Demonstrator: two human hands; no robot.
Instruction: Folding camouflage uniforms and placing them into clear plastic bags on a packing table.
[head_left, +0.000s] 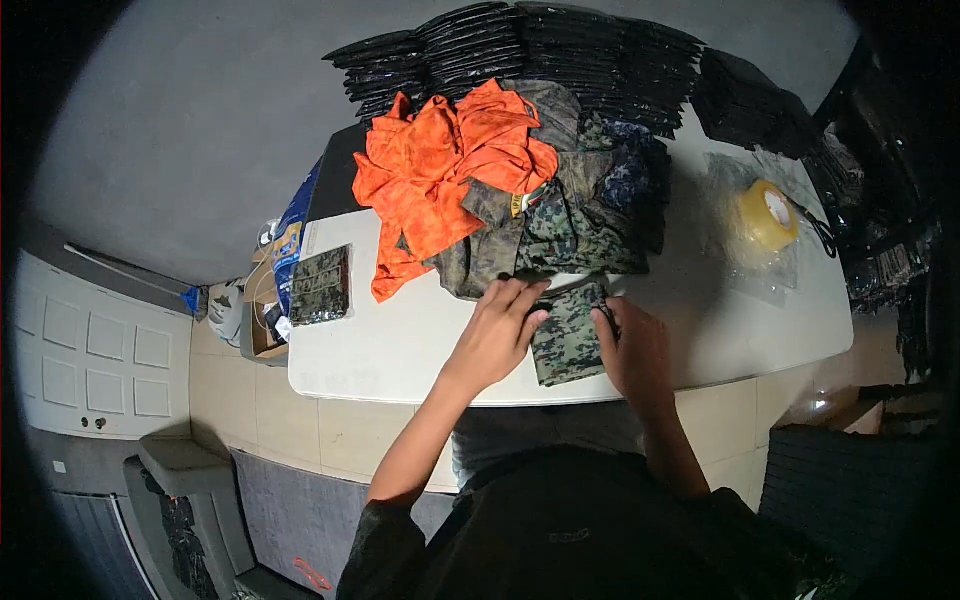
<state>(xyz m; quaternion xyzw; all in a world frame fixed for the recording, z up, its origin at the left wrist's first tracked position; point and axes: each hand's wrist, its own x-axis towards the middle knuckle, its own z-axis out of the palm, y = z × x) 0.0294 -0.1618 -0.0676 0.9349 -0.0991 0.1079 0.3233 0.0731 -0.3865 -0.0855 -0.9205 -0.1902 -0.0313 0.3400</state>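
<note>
A folded green digital-camouflage garment (570, 341) lies near the front edge of the white table (390, 352). At its upper left edge my left hand (499, 330) has its fingers curled, the thumb against the fabric. My right hand (637, 349) holds the opposite edge, thumb on top and other fingers partly hidden behind it. Just beyond my hands is a loose heap of camouflage clothing (577, 232), some green and some dark blue. An orange patterned garment (435, 157) is draped over the heap's left side.
A camouflage item in clear plastic (321, 285) lies at the table's left. On the right, a roll of clear tape (769, 215) rests on clear plastic bags (720, 187). Stacks of black plastic packets (525, 60) line the far edge. A cardboard box (262, 330) stands left of the table.
</note>
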